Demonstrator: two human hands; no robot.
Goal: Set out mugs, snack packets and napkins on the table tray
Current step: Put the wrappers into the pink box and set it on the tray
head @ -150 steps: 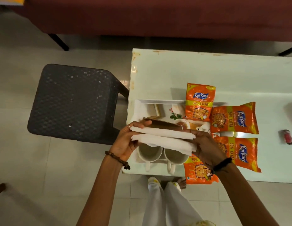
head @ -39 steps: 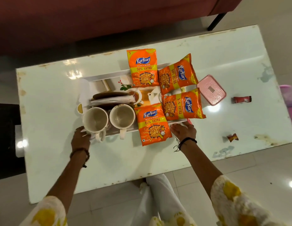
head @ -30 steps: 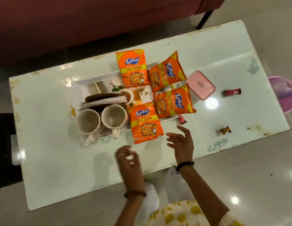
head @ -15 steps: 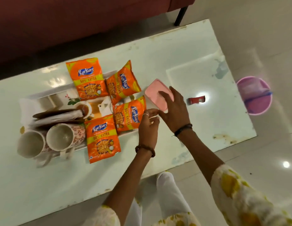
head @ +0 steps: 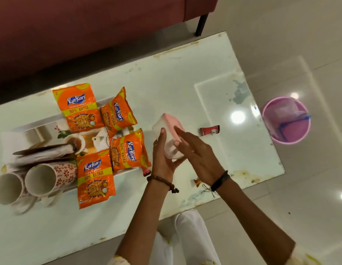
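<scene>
Left hand point(head: 163, 159) cupping pink-lidded box point(head: 169, 122), right hand point(head: 196, 155) flat on its lid, box underside hidden, mugs point(head: 40, 180) blurred

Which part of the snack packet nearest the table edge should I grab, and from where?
Pinch the snack packet by its bottom seam, coming from the near edge of the table: it lies flat, and that end overhangs the tray rim.

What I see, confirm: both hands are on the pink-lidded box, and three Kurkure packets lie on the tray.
Not three: the head view shows four Kurkure packets on the tray. The left hand and right hand are on the pink-lidded box.
</scene>
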